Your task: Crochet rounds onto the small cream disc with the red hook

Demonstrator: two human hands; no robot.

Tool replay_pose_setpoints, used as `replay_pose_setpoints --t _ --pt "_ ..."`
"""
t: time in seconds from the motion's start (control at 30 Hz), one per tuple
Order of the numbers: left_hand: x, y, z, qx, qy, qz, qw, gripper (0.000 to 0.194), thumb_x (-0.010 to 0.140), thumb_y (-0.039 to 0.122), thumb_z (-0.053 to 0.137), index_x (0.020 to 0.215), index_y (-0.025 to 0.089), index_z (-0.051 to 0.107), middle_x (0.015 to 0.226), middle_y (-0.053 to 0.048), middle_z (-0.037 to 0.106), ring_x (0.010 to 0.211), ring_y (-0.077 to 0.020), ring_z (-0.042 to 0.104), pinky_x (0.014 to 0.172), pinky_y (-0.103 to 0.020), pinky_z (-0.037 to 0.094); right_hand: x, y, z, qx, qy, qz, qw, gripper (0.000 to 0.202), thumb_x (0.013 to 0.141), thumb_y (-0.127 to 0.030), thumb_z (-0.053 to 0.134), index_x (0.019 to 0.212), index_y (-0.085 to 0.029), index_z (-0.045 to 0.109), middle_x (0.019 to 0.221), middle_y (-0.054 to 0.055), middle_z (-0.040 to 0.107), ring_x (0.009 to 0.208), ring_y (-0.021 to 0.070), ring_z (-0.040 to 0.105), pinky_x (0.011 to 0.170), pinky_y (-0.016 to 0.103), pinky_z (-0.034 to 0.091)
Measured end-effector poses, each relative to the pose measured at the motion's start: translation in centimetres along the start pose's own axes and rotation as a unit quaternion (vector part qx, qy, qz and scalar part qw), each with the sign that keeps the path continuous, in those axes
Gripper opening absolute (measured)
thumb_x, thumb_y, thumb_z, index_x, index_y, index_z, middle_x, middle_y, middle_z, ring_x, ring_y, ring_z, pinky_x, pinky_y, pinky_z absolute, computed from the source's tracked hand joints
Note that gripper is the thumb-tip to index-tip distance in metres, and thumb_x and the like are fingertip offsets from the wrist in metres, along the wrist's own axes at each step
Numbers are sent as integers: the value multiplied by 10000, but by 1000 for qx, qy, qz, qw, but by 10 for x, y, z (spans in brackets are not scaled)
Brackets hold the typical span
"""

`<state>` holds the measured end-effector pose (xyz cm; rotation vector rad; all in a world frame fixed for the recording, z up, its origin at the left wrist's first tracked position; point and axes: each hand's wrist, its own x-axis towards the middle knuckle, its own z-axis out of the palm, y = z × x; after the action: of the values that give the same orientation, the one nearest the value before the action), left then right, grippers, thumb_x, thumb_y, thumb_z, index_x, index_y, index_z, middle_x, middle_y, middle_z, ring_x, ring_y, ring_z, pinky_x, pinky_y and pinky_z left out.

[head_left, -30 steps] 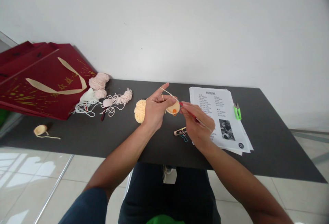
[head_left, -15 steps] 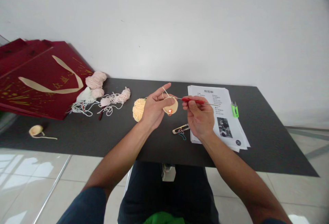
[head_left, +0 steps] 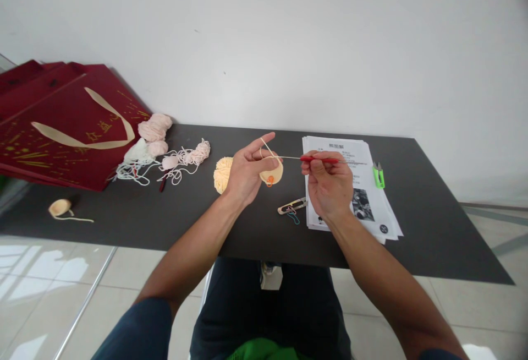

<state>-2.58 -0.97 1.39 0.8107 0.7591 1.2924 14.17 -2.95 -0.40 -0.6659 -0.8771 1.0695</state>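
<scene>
Right fingers (head_left: 319,169) around red hook (head_left: 306,158)

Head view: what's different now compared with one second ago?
The right hand has moved rightward, away from the round yellow piece, and the red hook it holds has swung from slanted to nearly level. Nothing was newly gripped or released. Unchanged: the left hand holding the piece; the yarn ball and papers lying on the table.
</scene>
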Motion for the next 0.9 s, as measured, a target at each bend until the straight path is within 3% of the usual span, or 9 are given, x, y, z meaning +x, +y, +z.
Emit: replay_pose_setpoints --t 0.27,0.47,0.9 --pt "1 3 -5 20 -30 0 999 596 592 98 761 1184 160 741 681 13 718 572 -104 597 520 -218 397 -2 -3 -2 -35 -41 -64 996 125 821 -253 847 870 -260 732 891 -1 794 679 107 697 603 255 557" --pt "1 4 -6 17 -70 -8 997 523 602 104 676 1117 139 762 638 -2 675 540 -102 516 510 -240 325 -2 -4 -3 -39 -53 -63 996 121 824 -252 838 867 -263 726 878 -7 797 663 107 689 583 255 542" --pt "3 5 -8 -26 -102 -34 994 411 555 113 613 930 95 782 559 -15 619 514 -106 487 539 -260 321 -4 -8 -2 -32 -62 -35 997 184 796 -303 878 855 -252 712 862 -7 795 645 106 679 569 249 538"
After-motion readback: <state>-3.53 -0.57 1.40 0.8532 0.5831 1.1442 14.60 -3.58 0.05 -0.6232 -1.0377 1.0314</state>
